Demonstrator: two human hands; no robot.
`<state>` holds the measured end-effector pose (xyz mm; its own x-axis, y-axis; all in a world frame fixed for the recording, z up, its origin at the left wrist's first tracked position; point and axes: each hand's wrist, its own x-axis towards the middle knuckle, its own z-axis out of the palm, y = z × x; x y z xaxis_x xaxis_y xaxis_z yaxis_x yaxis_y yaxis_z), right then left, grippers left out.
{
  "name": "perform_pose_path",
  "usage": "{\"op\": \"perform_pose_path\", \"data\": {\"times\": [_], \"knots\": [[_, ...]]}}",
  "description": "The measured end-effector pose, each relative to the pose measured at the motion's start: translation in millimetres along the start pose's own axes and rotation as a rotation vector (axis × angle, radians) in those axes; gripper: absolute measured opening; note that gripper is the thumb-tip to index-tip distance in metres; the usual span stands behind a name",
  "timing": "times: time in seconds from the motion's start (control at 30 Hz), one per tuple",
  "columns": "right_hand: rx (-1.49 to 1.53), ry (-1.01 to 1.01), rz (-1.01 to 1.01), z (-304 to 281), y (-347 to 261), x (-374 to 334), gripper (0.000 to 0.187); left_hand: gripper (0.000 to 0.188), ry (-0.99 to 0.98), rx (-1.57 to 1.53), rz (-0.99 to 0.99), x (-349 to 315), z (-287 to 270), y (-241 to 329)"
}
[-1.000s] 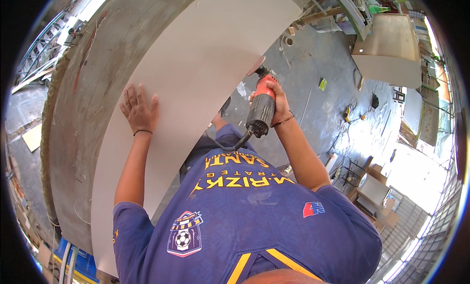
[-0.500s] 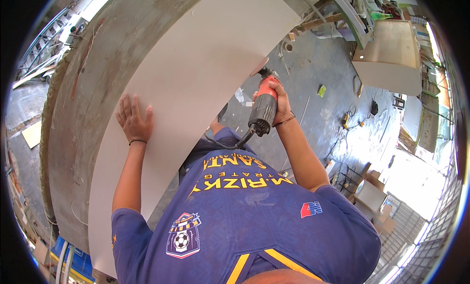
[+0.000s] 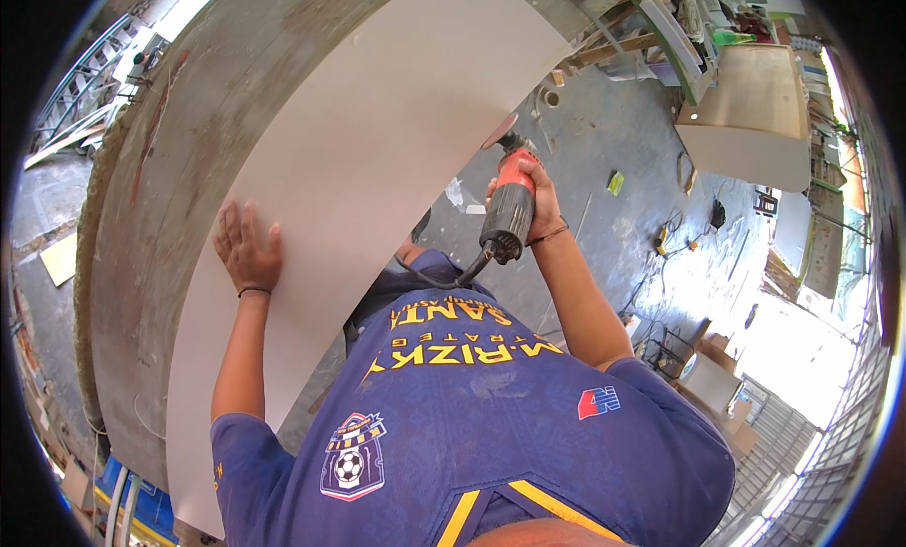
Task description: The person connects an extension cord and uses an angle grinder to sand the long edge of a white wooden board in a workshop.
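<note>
A long white panel (image 3: 377,122) lies on the grey worktable, its right edge overhanging towards me. My left hand (image 3: 248,249) rests flat on the panel near its left edge, fingers stretched out. Wrapped round the red and black body of an angle grinder (image 3: 511,202) is my right hand (image 3: 545,200). The grinder's pinkish sanding disc (image 3: 500,130) is at the panel's right edge; whether it touches there I cannot tell. A black cord runs from the tool's rear end towards my waist.
The worn grey worktable (image 3: 142,292) extends left of the panel. On the floor to the right are a green packet (image 3: 615,183), a yellow tool (image 3: 662,240) with cords and some scraps. A large pale box (image 3: 746,117) and piled boards stand at the far right.
My left hand has slid slightly left and nearer to me along the panel. My right hand and the grinder are almost where they were, with the disc showing slightly more.
</note>
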<state>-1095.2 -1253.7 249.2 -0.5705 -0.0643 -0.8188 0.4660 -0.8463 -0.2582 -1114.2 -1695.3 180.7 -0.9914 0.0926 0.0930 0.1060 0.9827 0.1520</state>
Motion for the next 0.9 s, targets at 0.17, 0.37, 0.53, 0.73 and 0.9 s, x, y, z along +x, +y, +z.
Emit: {"op": "perform_pose_path", "data": {"times": [0.17, 0.37, 0.53, 0.73, 0.9], "knots": [[0.043, -0.028, 0.075, 1, -20, 5, 0.055, 0.056, 0.012, 0.022, 0.009, 0, 2, -1], [0.030, -0.020, 0.069, -5, -39, 14, 0.054, 0.055, 0.011, 0.052, 0.023, 0, 2, -2], [0.008, -0.039, 0.060, -7, -53, 20, 0.056, 0.054, 0.001, 0.081, 0.027, 0, 1, -2], [0.053, -0.010, 0.087, -7, -74, 29, 0.056, 0.056, -0.019, 0.042, 0.003, 0, -1, 0], [-0.018, -0.008, 0.036, -8, -82, 33, 0.056, 0.057, 0.010, 0.064, 0.029, 1, 1, -1]]}}
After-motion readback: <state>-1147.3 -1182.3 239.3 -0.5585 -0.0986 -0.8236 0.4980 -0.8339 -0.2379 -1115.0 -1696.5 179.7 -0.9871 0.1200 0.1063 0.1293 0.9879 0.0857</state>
